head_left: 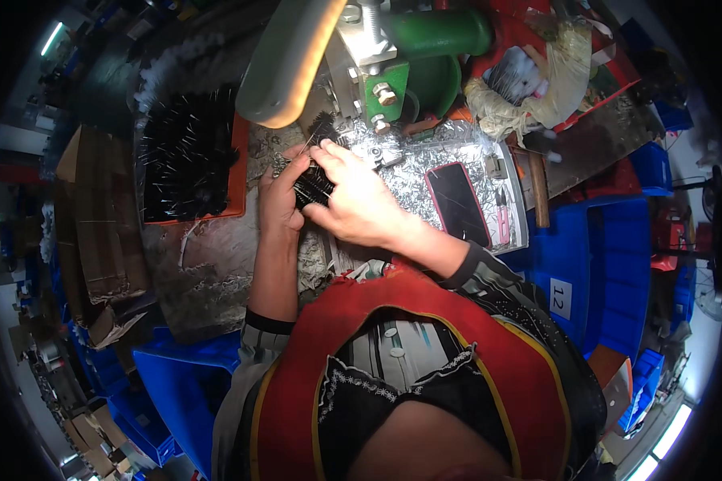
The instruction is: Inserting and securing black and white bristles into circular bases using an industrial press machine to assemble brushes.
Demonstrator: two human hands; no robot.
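Note:
Between my two hands is a bundle of thin dark pin-like pieces [313, 189], and their exact kind I cannot make out. My left hand [279, 199] wraps the bundle from the left, thumb up along its edge. From the right, my right hand [359, 196] closes over it, fingertips meeting the left thumb at the top. A dark bristly clump [321, 126] shows just beyond the fingertips. To the left, an orange bin [239, 172] is heaped with black pieces bearing shiny thin pins [186, 156].
A green machine [387, 94] with bolts stands beyond my hands, under a lamp [285, 72]. On the right, a shavings-strewn metal tray [413, 172] holds a red-edged phone [460, 204] and pink-handled tool [502, 218]. Beside it are a wooden handle [540, 191] and blue crates [618, 264].

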